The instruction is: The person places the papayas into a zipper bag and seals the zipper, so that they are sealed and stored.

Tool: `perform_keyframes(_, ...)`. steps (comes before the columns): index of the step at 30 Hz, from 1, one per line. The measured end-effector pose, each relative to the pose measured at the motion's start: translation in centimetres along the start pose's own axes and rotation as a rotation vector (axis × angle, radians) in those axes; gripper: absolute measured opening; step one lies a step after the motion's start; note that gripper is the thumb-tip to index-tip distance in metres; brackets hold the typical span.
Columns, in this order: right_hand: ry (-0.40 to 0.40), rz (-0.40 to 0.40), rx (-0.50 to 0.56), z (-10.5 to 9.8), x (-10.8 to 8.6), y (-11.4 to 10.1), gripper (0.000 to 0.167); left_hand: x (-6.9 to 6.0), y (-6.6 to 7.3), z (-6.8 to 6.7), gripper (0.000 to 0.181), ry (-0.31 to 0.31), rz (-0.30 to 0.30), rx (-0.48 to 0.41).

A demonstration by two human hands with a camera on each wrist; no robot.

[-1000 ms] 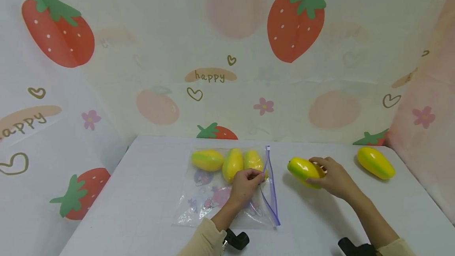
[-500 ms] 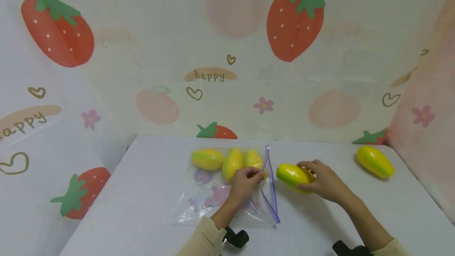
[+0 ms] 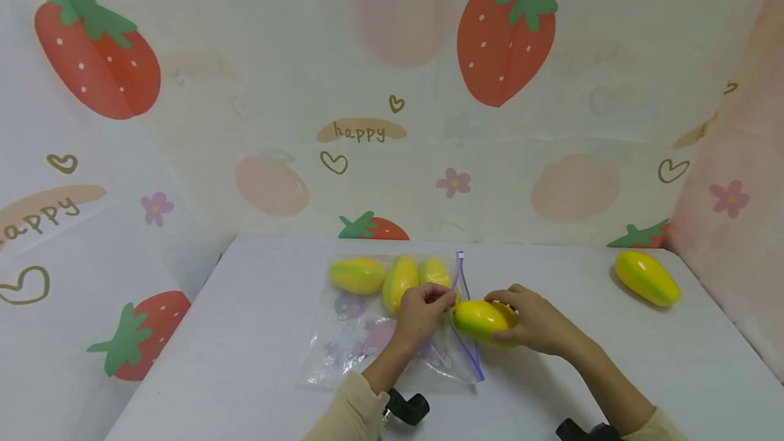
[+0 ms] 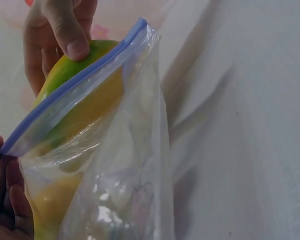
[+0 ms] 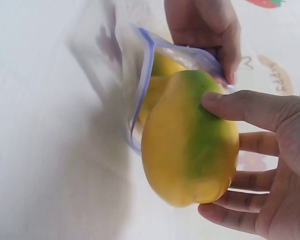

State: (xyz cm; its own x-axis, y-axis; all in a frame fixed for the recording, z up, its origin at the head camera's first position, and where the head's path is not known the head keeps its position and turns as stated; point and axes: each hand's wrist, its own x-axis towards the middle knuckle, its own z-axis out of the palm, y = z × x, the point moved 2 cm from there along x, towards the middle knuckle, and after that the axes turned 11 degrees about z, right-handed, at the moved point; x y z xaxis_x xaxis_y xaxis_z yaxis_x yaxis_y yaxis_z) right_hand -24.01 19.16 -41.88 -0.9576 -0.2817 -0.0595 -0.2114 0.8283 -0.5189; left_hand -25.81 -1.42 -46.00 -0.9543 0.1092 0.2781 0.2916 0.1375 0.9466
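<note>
A clear zip bag (image 3: 343, 359) with a purple zip edge and printed pictures lies on the table, its mouth towards the right. Inside it are three yellow-green papayas (image 3: 358, 275). My left hand (image 3: 421, 312) pinches the upper layer of the bag at the mouth, holding it parted. Between thumb and fingers, my right hand (image 3: 535, 318) grips another papaya (image 5: 190, 140), whose front end is at the opening. In the left wrist view, that papaya (image 4: 65, 70) shows partly behind the purple zip edge (image 4: 80, 77); part of it appears through the clear plastic.
One more papaya (image 3: 647, 279) lies at the back right of the white table (image 3: 233, 332). A patterned cloth with strawberries (image 3: 508, 39) hangs behind and at both sides. Black wrist-worn devices (image 3: 409, 408) show below the hands.
My right hand has carried the papaya leftward and slightly down to the bag's mouth. The left hand keeps its hold on the bag edge, almost still.
</note>
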Motion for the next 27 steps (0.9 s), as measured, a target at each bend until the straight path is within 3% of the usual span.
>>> perform_keyframes(9,-0.046,-0.021,-0.051,0.9,0.8,-1.1,0.053,0.1,0.2,0.1,0.021,-0.002,0.019,0.007)
perform_keyframes(16,-0.073,-0.055,-0.033,2.5,1.6,-1.7,0.053,0.2,0.5,0.2,0.023,0.002,0.04,-0.014)
perform_keyframes(21,-0.031,-0.069,0.053,3.7,1.8,-1.8,0.047,0.2,0.4,0.1,0.023,0.005,0.044,-0.009)
perform_keyframes(27,-0.056,-0.023,0.293,4.1,1.6,-0.8,0.051,0.2,0.1,0.0,0.021,0.025,0.03,-0.017)
